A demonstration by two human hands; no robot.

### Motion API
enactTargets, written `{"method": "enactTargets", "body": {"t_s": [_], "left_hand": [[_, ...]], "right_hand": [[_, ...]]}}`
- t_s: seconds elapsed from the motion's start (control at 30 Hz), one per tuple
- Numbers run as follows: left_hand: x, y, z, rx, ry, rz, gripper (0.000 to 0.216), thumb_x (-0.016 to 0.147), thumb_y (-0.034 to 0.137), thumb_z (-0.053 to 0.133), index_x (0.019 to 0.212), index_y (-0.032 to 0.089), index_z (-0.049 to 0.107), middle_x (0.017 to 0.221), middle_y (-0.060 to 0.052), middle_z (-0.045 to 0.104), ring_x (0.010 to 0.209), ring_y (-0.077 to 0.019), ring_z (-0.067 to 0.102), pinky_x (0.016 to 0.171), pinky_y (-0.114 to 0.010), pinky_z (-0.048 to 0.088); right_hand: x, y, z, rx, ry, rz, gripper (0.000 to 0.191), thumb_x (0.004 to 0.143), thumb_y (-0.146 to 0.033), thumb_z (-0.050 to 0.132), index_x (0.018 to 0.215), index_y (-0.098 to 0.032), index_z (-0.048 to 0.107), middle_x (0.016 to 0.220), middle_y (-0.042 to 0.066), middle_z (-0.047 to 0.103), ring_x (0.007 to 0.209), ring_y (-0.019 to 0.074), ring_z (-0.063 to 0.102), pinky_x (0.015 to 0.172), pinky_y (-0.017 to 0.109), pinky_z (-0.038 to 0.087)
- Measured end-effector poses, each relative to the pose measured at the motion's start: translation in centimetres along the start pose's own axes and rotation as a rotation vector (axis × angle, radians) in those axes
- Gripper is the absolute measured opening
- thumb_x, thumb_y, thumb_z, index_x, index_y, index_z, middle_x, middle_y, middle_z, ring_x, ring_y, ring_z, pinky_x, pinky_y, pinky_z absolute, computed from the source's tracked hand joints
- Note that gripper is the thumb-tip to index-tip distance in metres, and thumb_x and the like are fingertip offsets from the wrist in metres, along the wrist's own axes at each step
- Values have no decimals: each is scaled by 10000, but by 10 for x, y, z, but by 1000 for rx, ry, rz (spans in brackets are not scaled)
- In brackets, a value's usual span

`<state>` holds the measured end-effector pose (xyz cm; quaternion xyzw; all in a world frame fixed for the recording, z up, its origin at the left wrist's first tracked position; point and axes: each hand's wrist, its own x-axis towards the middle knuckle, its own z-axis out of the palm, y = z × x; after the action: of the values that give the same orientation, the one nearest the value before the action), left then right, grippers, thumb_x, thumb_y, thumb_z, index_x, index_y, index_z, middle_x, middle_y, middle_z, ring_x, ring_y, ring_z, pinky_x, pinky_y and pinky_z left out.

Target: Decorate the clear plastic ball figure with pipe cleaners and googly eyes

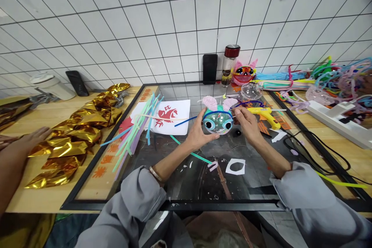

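A clear ball (pixel 217 123) carries two big round eyes ringed in light blue, pink fuzzy ears and a green fuzzy top. My left hand (pixel 199 132) is closed around its left side, thumb underneath. A blue pipe cleaner (pixel 186 121) lies across the ball above the eyes, its left end sticking out past my left hand. At the ball's right side, my right hand (pixel 246 123) pinches with thumb and forefinger where the blue strip meets the edge; the fingertips partly hide the spot. Just beyond my right hand lies a yellow hot glue gun (pixel 266 115).
Loose pipe cleaners (pixel 136 128) lie over a white sheet with a red paper cutting (pixel 167 115). A glass bottle (pixel 229 66), a phone (pixel 209 69) and a pink-eared ball (pixel 244 73) stand by the wall. A power strip (pixel 340 122) and black cable are right; another person's hand (pixel 35 139) touches gold foil (pixel 72 139).
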<state>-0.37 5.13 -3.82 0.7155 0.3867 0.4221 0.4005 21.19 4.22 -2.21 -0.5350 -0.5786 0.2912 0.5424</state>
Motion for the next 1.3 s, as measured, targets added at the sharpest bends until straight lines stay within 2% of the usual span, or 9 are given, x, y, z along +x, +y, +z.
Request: {"method": "enactTargets", "body": {"t_s": [0.2, 0.47, 0.57, 0.93, 1.17, 1.3], "left_hand": [[1, -6, 1, 40, -12, 20, 1147, 624, 366, 856, 1548, 203, 196, 1580, -186, 333, 1439, -361, 372, 1183, -522, 315], [3, -3, 0, 41, 37, 13, 1093, 644, 452, 855, 1533, 233, 258, 1595, -159, 326, 1458, -349, 349, 1201, -504, 296], [4, -1, 1, 19, 56, 15, 1038, 676, 455, 835, 1526, 246, 277, 1586, -141, 348, 1456, -337, 354, 1196, -494, 310], [4, -6, 1, 36, 45, 24, 1060, 661, 428, 846, 1525, 236, 264, 1588, -155, 338, 1441, -354, 367, 1177, -522, 331], [5, -10, 2, -3, 45, 14, 1109, 646, 413, 854, 1538, 228, 222, 1539, -179, 394, 1402, -357, 421, 1140, -524, 382], [4, -8, 2, 14, 63, 6, 1085, 644, 396, 856, 1527, 229, 249, 1574, -177, 341, 1434, -361, 372, 1161, -527, 351]], "right_hand": [[-1, -4, 2, 5, 9, 11, 402, 875, -616, 528, 869, -230, 636, 778, 3, 616, 686, 163, 558, 618, 304, 485], [3, -2, 6, 229, 43, 132, 457, 751, -668, 647, 890, -233, 648, 823, 22, 659, 673, 159, 585, 633, 318, 516], [4, -1, 5, 268, 25, 170, 447, 755, -653, 648, 909, -234, 637, 822, 24, 669, 678, 159, 600, 643, 324, 529], [4, -3, 3, 207, 27, 169, 448, 770, -651, 619, 913, -227, 648, 863, 36, 689, 721, 166, 624, 625, 306, 519], [3, -4, 3, 171, 34, 148, 431, 802, -640, 581, 925, -231, 640, 897, 38, 686, 735, 165, 626, 630, 306, 511], [3, -5, 3, 195, 44, 174, 449, 781, -651, 598, 927, -228, 644, 902, 41, 689, 730, 167, 620, 632, 305, 494]]}}
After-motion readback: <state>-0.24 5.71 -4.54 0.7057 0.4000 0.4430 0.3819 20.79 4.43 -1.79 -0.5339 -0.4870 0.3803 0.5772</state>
